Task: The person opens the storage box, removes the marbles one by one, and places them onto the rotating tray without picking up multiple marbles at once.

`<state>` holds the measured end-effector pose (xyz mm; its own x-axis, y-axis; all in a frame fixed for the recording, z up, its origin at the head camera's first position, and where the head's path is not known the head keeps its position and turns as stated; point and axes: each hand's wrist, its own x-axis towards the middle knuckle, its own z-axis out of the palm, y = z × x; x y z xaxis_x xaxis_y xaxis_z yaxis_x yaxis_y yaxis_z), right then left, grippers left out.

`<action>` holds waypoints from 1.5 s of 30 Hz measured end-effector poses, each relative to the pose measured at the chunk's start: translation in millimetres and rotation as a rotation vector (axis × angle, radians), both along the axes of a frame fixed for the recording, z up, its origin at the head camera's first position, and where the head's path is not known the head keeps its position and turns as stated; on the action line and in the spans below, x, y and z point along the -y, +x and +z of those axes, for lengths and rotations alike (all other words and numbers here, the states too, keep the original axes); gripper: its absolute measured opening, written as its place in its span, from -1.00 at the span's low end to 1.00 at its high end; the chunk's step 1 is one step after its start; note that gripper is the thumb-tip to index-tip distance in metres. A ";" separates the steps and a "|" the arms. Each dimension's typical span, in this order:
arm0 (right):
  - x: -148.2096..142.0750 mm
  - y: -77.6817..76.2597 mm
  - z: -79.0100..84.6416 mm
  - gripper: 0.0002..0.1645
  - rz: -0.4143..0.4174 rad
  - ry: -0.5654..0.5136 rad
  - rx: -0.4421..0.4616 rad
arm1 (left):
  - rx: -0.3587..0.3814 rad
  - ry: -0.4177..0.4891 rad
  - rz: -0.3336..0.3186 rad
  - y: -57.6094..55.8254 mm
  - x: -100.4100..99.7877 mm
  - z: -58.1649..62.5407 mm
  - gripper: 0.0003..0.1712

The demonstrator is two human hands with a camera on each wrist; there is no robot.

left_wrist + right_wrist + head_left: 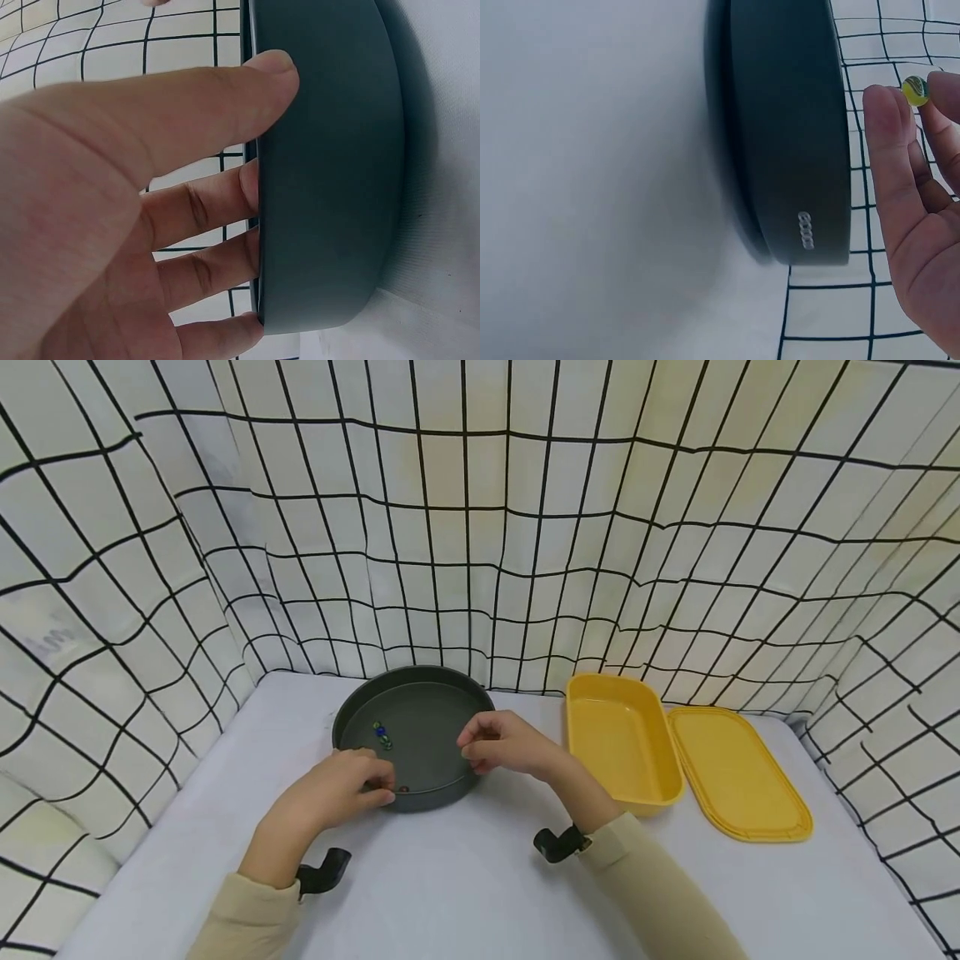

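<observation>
A round dark pan (pixel 438 714) stands on the white table. My left hand (pixel 337 789) holds its near left rim; in the left wrist view the thumb (pixel 270 82) lies on the outer wall and the other fingers reach over the edge. A few green and blue marbles (pixel 381 732) lie inside the pan toward the left, with a reddish one (pixel 403 789) close to the near wall. Over the pan's right edge, my right hand (pixel 506 745) pinches a yellow-green glass marble (pixel 915 91) between thumb and fingers.
Right of the pan sits a yellow rectangular tub (pixel 626 739), with a flat yellow lid (pixel 738 777) beside it. Black netting (pixel 465 510) over white sheets rises behind and on both sides of the table (pixel 450 893).
</observation>
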<state>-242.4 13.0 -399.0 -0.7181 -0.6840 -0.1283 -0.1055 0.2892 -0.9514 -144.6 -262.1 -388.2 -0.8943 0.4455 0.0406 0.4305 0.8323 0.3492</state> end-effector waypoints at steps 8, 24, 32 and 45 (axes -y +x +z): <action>13.3 -0.4 -5.1 -0.72 -0.007 -0.027 0.023 | -0.021 -0.004 -0.010 -2.0 -1.1 -2.3 -0.80; 35.0 0.5 -12.3 -0.72 0.004 0.009 0.007 | -0.002 -0.012 0.000 -0.1 -4.7 -0.1 -0.81; 42.1 -0.2 -11.0 -0.79 0.042 0.117 -0.094 | -0.004 -0.002 -0.004 -0.3 -1.6 0.4 -0.81; 54.7 1.8 -8.1 -0.83 0.114 0.366 -0.308 | 0.021 0.001 0.021 1.7 -0.1 1.9 -0.80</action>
<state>-240.6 -41.7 -407.2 -0.6835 -0.7103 -0.1684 -0.4167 0.5690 -0.7089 -143.0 -262.0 -386.2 -0.9041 0.4268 0.0216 0.4054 0.8408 0.3588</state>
